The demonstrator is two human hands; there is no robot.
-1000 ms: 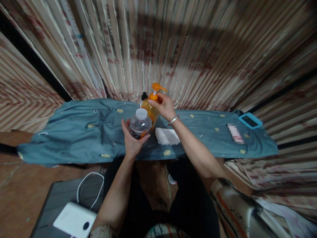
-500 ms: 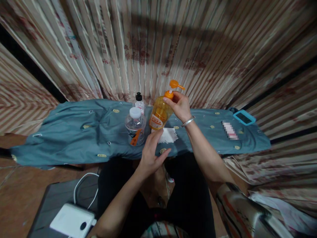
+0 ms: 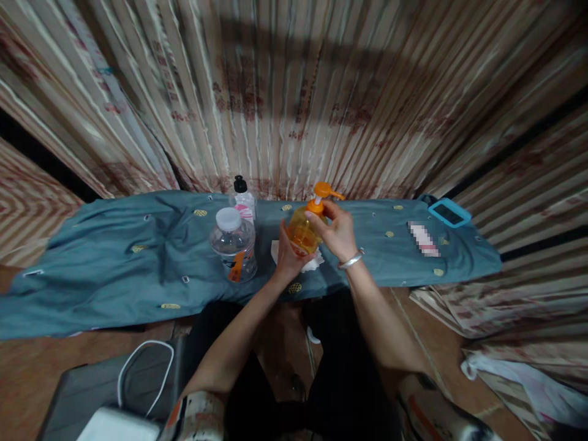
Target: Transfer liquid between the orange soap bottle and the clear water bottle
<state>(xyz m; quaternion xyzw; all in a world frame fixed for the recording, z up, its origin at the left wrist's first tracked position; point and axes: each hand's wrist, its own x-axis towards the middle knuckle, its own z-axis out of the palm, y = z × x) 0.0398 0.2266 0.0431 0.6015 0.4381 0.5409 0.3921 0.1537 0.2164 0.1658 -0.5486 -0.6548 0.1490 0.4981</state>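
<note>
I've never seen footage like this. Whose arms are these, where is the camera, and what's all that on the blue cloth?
There is no machine here: the camera sits on a person's head and looks down, so the two arms reaching in from below are that person's own. The left hand and the right hand both grip an orange pump bottle, the right near its pump top. It is held over a table draped in a blue cloth. A white tissue lies under the hands. To the left stand a clear jar with a white lid and a small black-capped bottle. At the far right lies a blue-framed device.
</note>
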